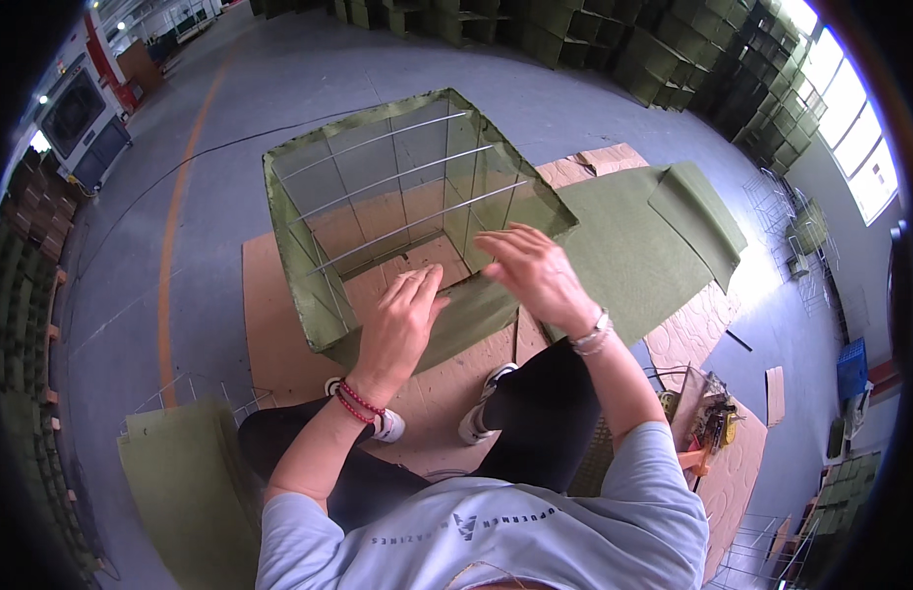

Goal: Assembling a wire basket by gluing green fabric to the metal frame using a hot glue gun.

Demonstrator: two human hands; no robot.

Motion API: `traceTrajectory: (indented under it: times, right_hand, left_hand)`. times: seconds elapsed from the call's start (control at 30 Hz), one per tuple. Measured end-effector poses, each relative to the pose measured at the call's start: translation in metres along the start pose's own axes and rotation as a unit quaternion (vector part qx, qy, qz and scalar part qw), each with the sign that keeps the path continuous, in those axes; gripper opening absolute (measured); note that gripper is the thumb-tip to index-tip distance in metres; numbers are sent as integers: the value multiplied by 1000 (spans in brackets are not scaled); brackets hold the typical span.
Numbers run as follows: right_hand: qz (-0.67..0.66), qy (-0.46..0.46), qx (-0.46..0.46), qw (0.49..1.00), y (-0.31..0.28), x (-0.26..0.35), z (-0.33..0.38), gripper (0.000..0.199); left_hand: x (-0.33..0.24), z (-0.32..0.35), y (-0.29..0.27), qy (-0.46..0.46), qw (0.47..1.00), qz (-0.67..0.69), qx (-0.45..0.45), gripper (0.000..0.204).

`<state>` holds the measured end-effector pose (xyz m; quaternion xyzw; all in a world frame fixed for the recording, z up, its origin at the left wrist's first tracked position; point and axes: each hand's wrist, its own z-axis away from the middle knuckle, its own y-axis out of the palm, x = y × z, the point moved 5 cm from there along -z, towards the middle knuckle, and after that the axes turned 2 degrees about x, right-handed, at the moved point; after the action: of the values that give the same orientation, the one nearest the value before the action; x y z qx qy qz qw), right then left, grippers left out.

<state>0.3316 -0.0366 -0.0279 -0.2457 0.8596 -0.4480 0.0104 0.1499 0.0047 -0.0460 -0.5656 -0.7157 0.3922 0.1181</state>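
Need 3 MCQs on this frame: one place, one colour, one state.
1. Where does the wire-frame box stand?
A. on cardboard sheets on the floor
B. on a workbench
C. on a pallet truck

2. What colour is the fabric over the box?
A. blue
B. olive green
C. white

3. How are the two hands?
A. both clenched round a tool
B. open, fingers spread, at the box's near rim
C. resting in the lap

Answers:
1 A: brown cardboard sheets lie flat under the box on the grey floor.
2 B: the box's cloth walls are olive green, like the loose fabric sheet beside it.
3 B: the left hand and right hand are open and hold no tool.
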Motion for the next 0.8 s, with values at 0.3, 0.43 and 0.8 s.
traceTrajectory:
  times: [0.3,0.43,0.8]
  right_hand:
    - [-60,58,84,993,20,-36,17,13]
    - [-7,39,128,991,23,-26,7,22]
    - [-61,0,101,993,50,13,6,21]
  left_hand:
    - [10,-9,24,-98,988,54,105,15]
    - [17,-14,16,-150,978,83,116,21]
    - [11,-1,13,-88,993,57,51,10]
